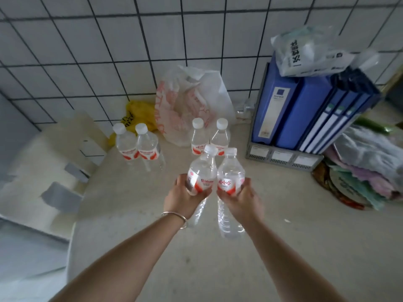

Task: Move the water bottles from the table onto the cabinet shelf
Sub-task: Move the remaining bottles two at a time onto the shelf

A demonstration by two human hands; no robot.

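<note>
My left hand grips a clear water bottle with a red-and-white label and white cap, lifted above the table. My right hand grips a second such bottle right beside it; the two bottles nearly touch. Two more bottles stand upright as a pair at the left of the beige table. Another pair stands behind the held ones, near the wall. No cabinet shelf is recognisable in this view.
A white-and-red plastic bag and a yellow bag lie against the tiled wall. Blue binders in a grey file rack stand at the right, a plastic packet on top. Folded cloths pile at the far right.
</note>
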